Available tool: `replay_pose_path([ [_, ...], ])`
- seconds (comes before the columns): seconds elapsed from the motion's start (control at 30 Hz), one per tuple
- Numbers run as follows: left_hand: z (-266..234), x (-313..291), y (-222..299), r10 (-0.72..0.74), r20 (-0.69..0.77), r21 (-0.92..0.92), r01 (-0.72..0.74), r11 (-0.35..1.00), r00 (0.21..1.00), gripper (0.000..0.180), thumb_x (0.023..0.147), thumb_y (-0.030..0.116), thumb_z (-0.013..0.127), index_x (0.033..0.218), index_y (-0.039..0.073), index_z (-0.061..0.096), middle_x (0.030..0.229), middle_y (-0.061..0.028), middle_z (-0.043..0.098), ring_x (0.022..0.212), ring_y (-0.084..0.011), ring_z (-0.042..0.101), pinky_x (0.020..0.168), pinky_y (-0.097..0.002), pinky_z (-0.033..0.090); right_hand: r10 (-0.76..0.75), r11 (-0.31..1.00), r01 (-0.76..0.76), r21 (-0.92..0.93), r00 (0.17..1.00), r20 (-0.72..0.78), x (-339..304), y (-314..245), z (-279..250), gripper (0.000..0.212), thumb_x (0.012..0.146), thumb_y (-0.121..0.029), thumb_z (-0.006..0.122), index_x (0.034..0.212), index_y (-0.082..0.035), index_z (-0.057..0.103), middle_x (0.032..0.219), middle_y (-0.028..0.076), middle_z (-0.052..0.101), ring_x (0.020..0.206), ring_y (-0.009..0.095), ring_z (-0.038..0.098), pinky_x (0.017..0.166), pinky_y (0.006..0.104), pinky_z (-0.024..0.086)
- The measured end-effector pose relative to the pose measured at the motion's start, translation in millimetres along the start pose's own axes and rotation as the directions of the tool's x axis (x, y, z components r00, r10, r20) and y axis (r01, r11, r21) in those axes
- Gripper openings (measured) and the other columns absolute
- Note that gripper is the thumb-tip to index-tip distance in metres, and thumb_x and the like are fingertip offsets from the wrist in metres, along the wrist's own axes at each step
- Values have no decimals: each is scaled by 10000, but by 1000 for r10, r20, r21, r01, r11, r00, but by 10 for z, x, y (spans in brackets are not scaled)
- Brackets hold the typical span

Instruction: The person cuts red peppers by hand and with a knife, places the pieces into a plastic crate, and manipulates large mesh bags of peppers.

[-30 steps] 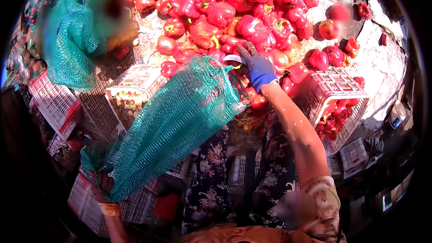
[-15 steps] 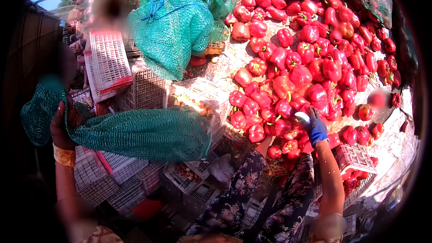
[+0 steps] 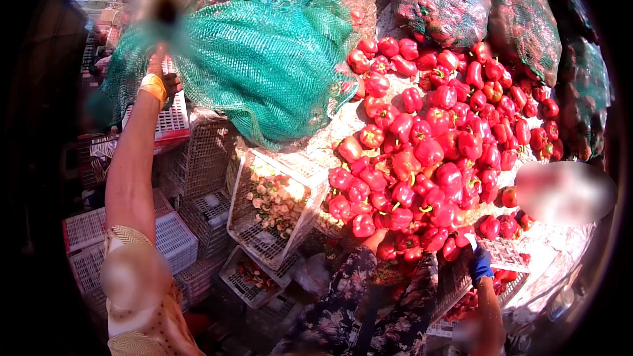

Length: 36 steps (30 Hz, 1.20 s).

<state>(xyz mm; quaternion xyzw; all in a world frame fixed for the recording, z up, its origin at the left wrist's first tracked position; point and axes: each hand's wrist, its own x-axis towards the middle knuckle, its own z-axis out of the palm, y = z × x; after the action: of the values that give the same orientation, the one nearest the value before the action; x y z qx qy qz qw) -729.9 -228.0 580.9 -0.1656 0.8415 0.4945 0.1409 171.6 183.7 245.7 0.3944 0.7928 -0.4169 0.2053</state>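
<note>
My left hand (image 3: 165, 80), a yellow band at its wrist, is raised at the upper left. Its fingers are curled on a green mesh bag (image 3: 264, 53), which spreads wide and loose towards the middle. My right hand (image 3: 480, 262), in a blue glove, is low on the right between the pile of red bell peppers (image 3: 428, 151) and a crate (image 3: 511, 255) with peppers in it. A small white thing (image 3: 471, 241) sticks up from the right hand; its kind is unclear and the fingers are mostly hidden.
Filled mesh sacks (image 3: 440, 1) stand behind the pepper heap. A plastic crate (image 3: 239, 206) with pale scraps is left of the heap, and stacked crates (image 3: 177, 240) stand beyond it. My legs in floral trousers (image 3: 346, 283) are at the heap's near edge.
My left hand has moved up and away from me, and the mesh bag has swung from a narrow length into a broad sheet. My right hand has moved off the peppers towards the near crate.
</note>
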Motion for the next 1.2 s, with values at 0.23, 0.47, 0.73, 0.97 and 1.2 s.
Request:
replay_pose_path([
  [0.23, 1514, 183, -2029, -137, 75, 34, 135, 990, 988, 459, 810, 435, 727, 1089, 101, 582, 916, -152, 608, 795, -290, 608, 668, -426, 540, 552, 828, -560, 26, 823, 133, -1188, 853, 138, 392, 821, -274, 662, 1155, -77, 608, 849, 203, 665, 820, 326, 673, 689, 412, 510],
  [0.47, 102, 768, -2943, 221, -23, 324, -202, 924, 975, 412, 937, 400, 499, 1088, 28, 588, 1000, -83, 629, 850, -228, 599, 740, -359, 514, 613, 683, -548, 483, 789, 28, -1857, 983, 442, 234, 881, -193, 672, 1053, -38, 644, 754, 33, 623, 564, 105, 523, 493, 293, 424],
  [0.73, 975, -1122, -4248, -36, -29, 267, 43, 963, 999, 291, 907, 254, 586, 1103, 41, 616, 904, -91, 644, 736, -221, 622, 637, -335, 514, 794, 415, -651, 635, 600, 97, -2212, 595, 661, 275, 892, -251, 653, 1080, -52, 624, 664, 17, 599, 455, 112, 499, 413, 270, 363],
  [0.97, 2776, -3143, -4282, -170, 608, 266, 4, 964, 776, 302, 933, 123, 596, 1206, 7, 543, 896, -73, 657, 671, -146, 624, 578, -238, 515, 763, 410, -633, 656, 632, 133, -2396, 894, 1107, 310, 897, -196, 637, 1180, -72, 599, 745, 12, 588, 511, 102, 509, 435, 265, 375],
  [1.2, 3728, -4251, -4950, -415, 784, 469, -2, 883, 462, 305, 935, 162, 596, 1201, 19, 553, 938, -80, 664, 741, -162, 646, 625, -252, 520, 621, 482, -496, 723, 775, 118, -1980, 1298, 1817, 328, 887, -219, 663, 1175, -71, 611, 693, 28, 590, 555, 100, 537, 505, 252, 424],
])
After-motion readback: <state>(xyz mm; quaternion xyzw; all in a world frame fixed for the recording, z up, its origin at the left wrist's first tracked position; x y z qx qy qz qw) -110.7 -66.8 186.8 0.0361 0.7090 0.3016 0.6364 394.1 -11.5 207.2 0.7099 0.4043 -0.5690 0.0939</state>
